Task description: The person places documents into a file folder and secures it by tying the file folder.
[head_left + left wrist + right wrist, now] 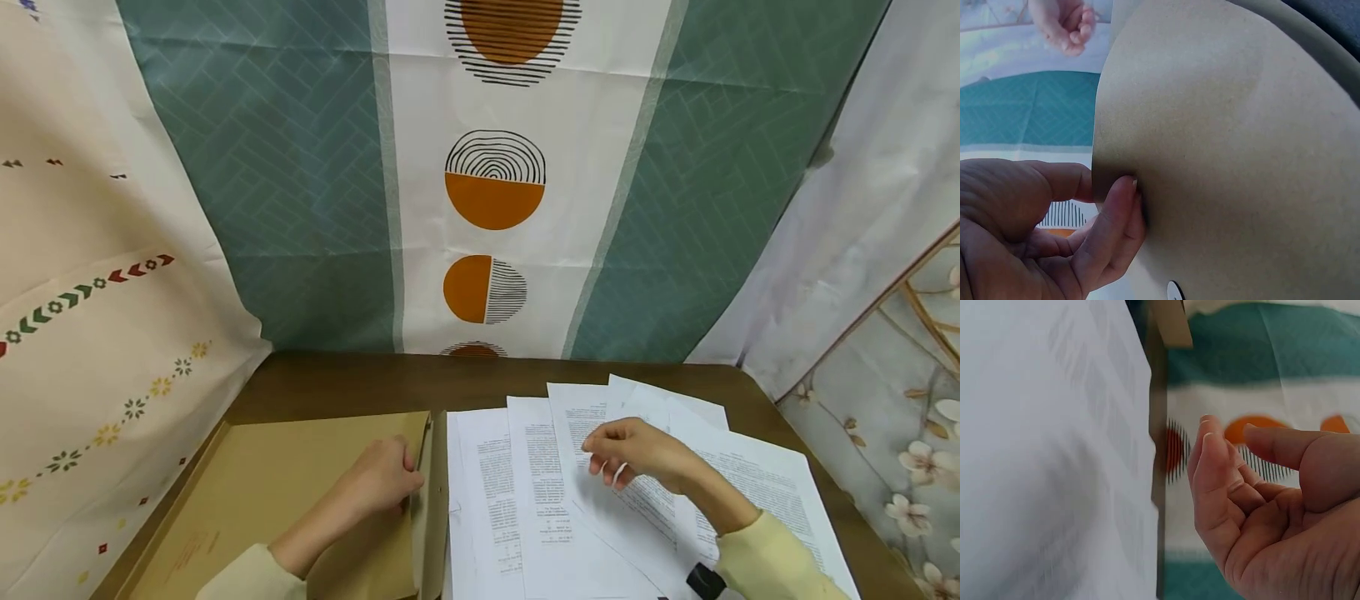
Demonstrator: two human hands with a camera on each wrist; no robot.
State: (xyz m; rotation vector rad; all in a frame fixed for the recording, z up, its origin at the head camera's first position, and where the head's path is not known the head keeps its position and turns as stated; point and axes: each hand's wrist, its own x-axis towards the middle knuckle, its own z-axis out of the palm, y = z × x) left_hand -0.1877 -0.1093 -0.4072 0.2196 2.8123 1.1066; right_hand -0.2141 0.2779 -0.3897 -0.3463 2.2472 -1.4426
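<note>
On the left of the table lies a brown kraft document envelope [300,454]. My left hand [378,477] pinches the edge of its flap between thumb and fingers near the right side. In the left wrist view the flap [1222,125] bends in a curve, and a small white disc [1174,290] shows low on it. My right hand [637,454] hovers over printed sheets [547,500] fanned out on the right. Its fingers are loosely bent; in the right wrist view thumb and fingertips are apart with nothing between them, clear of the papers [1054,456].
The brown table [465,379] ends at a patterned green and white cloth [495,108] behind. A light cloth [112,333] hangs at the left, a floral one [900,450] at the right. A black band [705,581] is on the right wrist.
</note>
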